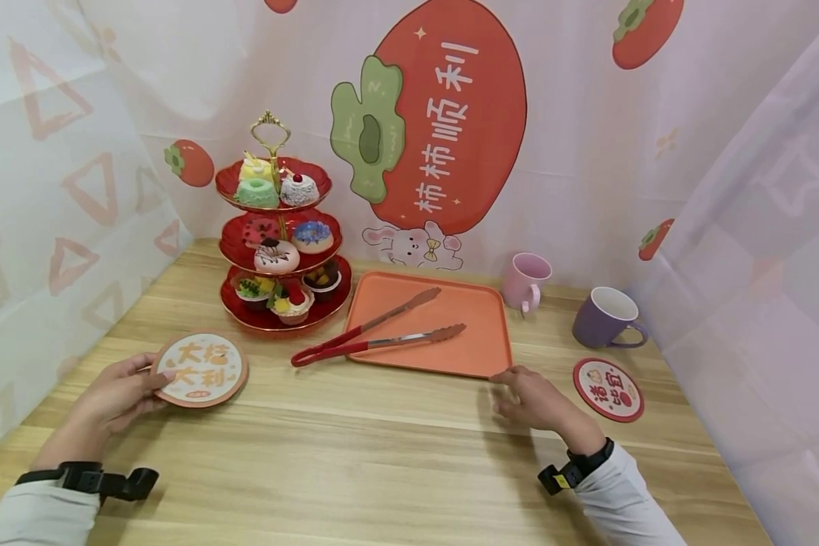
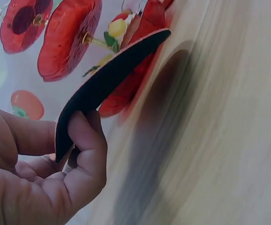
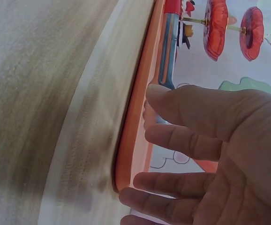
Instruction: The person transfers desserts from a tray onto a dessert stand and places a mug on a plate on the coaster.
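In the head view my left hand [image 1: 119,393] pinches the near-left edge of a round coaster [image 1: 201,369] with orange lettering and an orange rim. The left wrist view shows this coaster's dark underside [image 2: 102,77] tilted above the table, its shadow below, thumb on one face and fingers on the other. My right hand [image 1: 535,400] is by the near right corner of an orange tray [image 1: 481,311]. Its fingers [image 3: 173,185] look loosely extended around the tray's corner, holding nothing; whether they touch it I cannot tell. Red-handled tongs [image 1: 337,349] lie spread across the tray.
A three-tier red stand [image 1: 287,326] with several cakes, donuts and cupcakes stands at the back left. At the back right are a pink mug [image 1: 519,282] and a purple mug [image 1: 592,324]. A red-rimmed round coaster [image 1: 609,390] lies right of my right hand. Printed cloth surrounds the table.
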`<action>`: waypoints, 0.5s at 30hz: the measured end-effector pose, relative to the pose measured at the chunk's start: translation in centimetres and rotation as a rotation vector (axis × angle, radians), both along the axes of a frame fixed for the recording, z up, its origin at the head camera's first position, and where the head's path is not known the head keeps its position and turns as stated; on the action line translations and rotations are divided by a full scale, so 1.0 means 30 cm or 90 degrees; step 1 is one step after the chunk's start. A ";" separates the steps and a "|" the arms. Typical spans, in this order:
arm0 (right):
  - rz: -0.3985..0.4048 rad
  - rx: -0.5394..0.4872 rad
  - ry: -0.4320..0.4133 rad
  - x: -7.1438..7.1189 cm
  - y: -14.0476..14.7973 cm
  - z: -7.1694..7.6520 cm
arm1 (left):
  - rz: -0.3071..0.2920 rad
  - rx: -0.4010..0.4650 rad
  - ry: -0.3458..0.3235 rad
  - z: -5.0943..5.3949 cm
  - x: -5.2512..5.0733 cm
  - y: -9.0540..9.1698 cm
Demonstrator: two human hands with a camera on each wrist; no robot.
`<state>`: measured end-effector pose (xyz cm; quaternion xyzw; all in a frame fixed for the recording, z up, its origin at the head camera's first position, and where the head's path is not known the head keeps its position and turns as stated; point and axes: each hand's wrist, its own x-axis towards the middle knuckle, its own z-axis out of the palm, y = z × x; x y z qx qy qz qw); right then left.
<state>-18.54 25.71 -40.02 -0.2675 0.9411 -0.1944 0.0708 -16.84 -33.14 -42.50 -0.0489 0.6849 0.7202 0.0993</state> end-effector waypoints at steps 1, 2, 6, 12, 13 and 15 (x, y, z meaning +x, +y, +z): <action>-0.002 0.001 -0.004 0.000 -0.001 -0.002 | 0.008 -0.011 -0.002 0.001 0.002 -0.008; -0.004 0.001 -0.009 -0.001 -0.002 -0.004 | 0.014 -0.032 -0.002 0.002 0.004 -0.015; -0.014 0.001 -0.015 0.000 -0.003 -0.007 | 0.027 -0.176 -0.006 0.008 0.006 -0.024; -0.003 0.008 -0.004 -0.001 -0.005 -0.007 | 0.067 -0.417 -0.004 0.017 0.006 -0.018; -0.005 0.007 -0.007 -0.001 -0.006 -0.006 | 0.075 -0.437 -0.002 0.018 0.007 -0.016; -0.010 0.006 -0.014 -0.002 -0.007 -0.006 | 0.088 -0.466 0.001 0.020 0.010 -0.015</action>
